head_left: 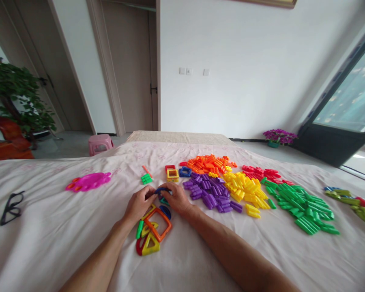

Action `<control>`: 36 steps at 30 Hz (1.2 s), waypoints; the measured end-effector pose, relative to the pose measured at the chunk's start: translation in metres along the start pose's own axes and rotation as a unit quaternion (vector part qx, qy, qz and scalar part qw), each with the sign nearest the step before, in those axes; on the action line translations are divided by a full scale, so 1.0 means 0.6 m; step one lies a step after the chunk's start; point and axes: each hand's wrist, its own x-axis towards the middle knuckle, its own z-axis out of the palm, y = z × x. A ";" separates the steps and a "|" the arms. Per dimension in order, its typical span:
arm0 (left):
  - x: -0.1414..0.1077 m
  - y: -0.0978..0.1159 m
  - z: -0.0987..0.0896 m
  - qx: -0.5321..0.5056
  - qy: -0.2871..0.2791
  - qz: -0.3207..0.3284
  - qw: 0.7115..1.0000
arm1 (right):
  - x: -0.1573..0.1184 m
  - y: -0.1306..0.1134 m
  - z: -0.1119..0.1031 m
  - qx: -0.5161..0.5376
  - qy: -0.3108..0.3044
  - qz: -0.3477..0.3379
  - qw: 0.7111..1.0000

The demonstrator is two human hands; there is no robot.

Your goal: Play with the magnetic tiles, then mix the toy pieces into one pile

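A dark blue piece (160, 190) is pinched between the fingers of my left hand (139, 202) and my right hand (177, 198), both closed on it. My fingers hide part of its shape. A teal piece shows under my right fingers. Just below the hands lie an orange square frame (169, 230), a yellow triangle (151, 245), a red curved piece (139, 245), a green piece (139, 229) and a blue curved piece (165, 211). Beyond the hands stand a yellow square frame (172, 175) and a blue frame (185, 172).
Piles of purple (213, 190), orange (208, 164), yellow (245, 188), red (263, 173) and green pieces (304, 205) spread to the right. Leftward lie a magenta plastic piece (93, 181) and black glasses (12, 207). A wrinkled cloth (63, 227) covers the surface.
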 end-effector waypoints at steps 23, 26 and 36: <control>-0.002 0.005 -0.004 0.051 -0.008 -0.002 0.999 | -0.001 0.013 0.008 -0.093 -0.056 -0.043 0.993; -0.003 0.008 -0.005 0.061 -0.014 -0.004 0.998 | -0.001 0.011 0.008 -0.094 -0.060 -0.038 0.993; -0.001 0.010 -0.007 0.138 0.016 0.031 0.990 | 0.003 0.010 0.002 -0.084 -0.025 0.018 0.996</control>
